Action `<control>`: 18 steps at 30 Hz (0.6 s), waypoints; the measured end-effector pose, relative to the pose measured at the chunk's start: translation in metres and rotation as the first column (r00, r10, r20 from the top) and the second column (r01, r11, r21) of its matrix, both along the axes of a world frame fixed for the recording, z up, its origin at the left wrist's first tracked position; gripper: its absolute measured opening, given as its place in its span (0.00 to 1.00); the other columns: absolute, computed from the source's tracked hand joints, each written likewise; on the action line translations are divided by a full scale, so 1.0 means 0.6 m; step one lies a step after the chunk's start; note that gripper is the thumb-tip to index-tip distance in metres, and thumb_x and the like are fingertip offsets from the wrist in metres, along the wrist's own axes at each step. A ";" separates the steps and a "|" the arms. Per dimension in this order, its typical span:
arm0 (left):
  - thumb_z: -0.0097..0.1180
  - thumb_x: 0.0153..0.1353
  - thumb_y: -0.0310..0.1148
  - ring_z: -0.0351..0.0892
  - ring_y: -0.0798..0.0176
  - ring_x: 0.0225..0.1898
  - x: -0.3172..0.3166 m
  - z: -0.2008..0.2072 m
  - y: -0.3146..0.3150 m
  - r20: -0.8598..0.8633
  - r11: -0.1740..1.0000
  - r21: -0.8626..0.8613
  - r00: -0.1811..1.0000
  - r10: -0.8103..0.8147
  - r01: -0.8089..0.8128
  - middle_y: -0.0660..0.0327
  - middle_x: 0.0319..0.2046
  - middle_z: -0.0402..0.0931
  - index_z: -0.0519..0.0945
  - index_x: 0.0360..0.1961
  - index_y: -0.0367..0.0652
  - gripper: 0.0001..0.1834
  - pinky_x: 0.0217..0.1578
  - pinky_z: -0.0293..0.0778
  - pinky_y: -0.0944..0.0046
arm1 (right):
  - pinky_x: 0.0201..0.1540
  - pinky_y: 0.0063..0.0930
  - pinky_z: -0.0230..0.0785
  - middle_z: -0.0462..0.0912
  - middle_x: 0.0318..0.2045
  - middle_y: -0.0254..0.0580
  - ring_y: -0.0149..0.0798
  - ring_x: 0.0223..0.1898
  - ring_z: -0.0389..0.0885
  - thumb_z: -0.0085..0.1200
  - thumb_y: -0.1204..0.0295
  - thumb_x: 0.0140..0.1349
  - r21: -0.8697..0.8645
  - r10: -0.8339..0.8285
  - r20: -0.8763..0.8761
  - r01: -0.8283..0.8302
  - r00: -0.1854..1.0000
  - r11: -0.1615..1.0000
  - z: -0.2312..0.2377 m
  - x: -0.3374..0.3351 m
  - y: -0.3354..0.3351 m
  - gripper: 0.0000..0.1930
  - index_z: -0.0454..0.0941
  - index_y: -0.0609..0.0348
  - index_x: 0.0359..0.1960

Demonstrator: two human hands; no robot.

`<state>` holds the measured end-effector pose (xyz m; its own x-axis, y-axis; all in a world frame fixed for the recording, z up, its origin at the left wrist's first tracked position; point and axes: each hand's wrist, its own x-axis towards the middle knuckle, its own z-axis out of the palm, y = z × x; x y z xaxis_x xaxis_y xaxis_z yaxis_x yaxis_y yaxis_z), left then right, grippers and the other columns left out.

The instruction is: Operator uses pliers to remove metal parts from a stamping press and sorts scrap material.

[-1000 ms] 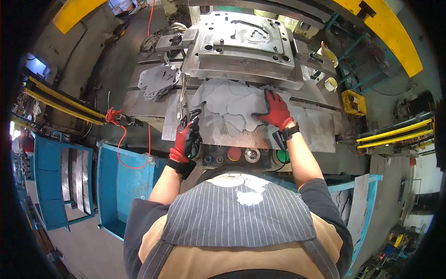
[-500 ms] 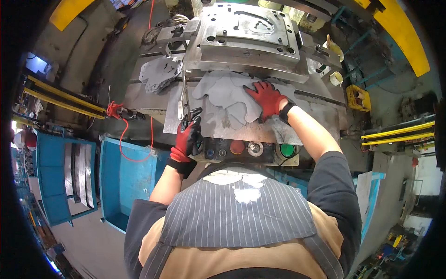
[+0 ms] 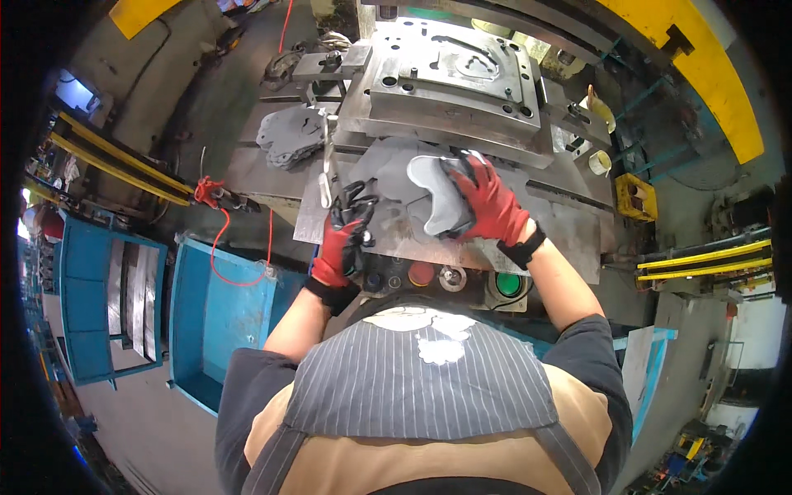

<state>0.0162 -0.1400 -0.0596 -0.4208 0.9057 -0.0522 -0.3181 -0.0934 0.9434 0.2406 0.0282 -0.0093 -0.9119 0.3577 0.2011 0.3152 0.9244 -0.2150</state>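
My right hand (image 3: 492, 202), in a red glove with dark fingers, grips a flat, curved-edged grey sheet-metal piece (image 3: 429, 186). The piece is tilted up off the other grey metal pieces (image 3: 379, 165) lying on the metal plate (image 3: 396, 235). My left hand (image 3: 346, 235), gloved the same way, is at the plate's left front with its fingers curled. From it a long, slim metal hand tool (image 3: 327, 169) points away from me. Its exact kind is hard to make out, and my fingers partly hide its near end.
Beyond the plate stands a thick steel die block (image 3: 450, 99). More cut metal pieces (image 3: 289, 136) are stacked at its left. A panel with a green button (image 3: 508, 285) and a red button (image 3: 421, 273) sits in front of me. Blue bin (image 3: 223, 309) lower left; yellow crate (image 3: 635, 198) right.
My right hand, flat on the pieces before, now grips one and has tilted it up. My left hand stays by the long tool. The view has shifted slightly.
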 end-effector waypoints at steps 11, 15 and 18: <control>0.47 0.53 0.23 0.70 0.76 0.20 -0.007 0.018 0.032 0.265 0.999 -0.010 0.963 0.043 -0.042 0.62 0.27 0.72 0.70 0.48 0.37 0.18 0.15 0.64 0.77 | 0.59 0.38 0.48 0.52 0.58 0.53 0.50 0.60 0.51 0.66 0.58 0.31 -0.295 -0.170 -0.320 0.073 0.932 0.953 -0.002 -0.036 -0.069 0.48 0.57 0.60 0.57; 0.44 0.56 0.25 0.68 0.78 0.18 -0.026 0.004 0.027 -0.063 0.995 0.086 0.997 -0.051 0.056 0.65 0.18 0.71 0.71 0.48 0.36 0.17 0.16 0.62 0.78 | 0.53 0.28 0.59 0.70 0.46 0.40 0.33 0.48 0.68 0.60 0.70 0.45 -0.930 -0.466 -0.366 -0.331 0.806 0.158 -0.047 -0.029 -0.070 0.30 0.63 0.62 0.52; 0.43 0.56 0.26 0.67 0.78 0.19 -0.029 -0.006 0.032 -0.382 0.994 0.101 0.924 0.011 0.029 0.63 0.22 0.73 0.69 0.50 0.37 0.19 0.18 0.63 0.78 | 0.45 0.23 0.65 0.74 0.38 0.33 0.27 0.39 0.72 0.53 0.76 0.51 -0.895 -0.605 -0.358 -0.446 0.712 0.006 -0.073 -0.035 -0.076 0.21 0.67 0.62 0.48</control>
